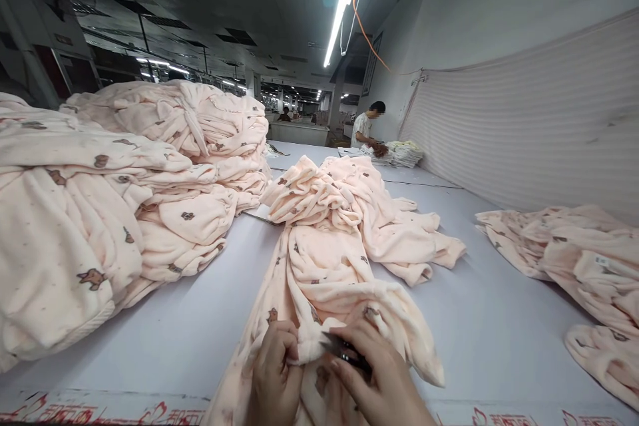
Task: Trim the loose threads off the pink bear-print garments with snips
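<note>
Across the wide pale table, a great heap of pink garments lies loose on the left, and one printed garment stretches lengthwise away from the person, its near part under both hands. The left hand pinches its cloth; the right hand grasps dark snips, tips aimed leftward just beside the pinching fingers.
</note>
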`<state>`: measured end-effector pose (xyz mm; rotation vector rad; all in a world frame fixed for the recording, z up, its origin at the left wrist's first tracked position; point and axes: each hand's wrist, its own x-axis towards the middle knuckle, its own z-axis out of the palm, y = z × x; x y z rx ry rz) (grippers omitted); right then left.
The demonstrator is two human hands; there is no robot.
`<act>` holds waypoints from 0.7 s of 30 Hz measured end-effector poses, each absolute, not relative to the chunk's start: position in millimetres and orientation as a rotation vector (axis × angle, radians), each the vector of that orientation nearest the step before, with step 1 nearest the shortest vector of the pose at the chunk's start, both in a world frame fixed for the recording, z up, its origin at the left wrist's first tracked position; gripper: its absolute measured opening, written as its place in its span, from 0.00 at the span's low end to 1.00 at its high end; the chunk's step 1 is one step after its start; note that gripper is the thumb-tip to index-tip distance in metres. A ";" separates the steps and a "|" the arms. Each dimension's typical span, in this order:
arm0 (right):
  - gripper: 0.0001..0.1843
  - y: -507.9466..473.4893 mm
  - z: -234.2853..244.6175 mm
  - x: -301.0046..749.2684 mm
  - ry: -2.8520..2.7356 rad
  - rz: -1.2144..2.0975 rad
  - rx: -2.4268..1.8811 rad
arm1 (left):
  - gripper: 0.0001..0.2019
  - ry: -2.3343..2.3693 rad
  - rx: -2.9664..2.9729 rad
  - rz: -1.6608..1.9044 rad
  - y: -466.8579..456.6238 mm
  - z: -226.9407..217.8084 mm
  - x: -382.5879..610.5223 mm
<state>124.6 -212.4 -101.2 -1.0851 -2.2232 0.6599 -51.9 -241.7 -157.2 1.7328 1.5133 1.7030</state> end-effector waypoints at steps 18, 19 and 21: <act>0.08 -204.1 -146.6 146.6 -1.880 0.483 -1.482 | 0.09 1.160 1.197 1.218 -174.4 -122.4 -61.8; 0.07 -202.7 -148.4 144.1 -1.852 0.444 -1.495 | 0.08 1.109 1.178 1.191 -172.3 -122.8 -61.7; 0.08 -203.4 -148.4 136.2 -1.796 0.424 -1.482 | 0.07 1.022 1.142 1.135 -168.9 -123.5 -60.3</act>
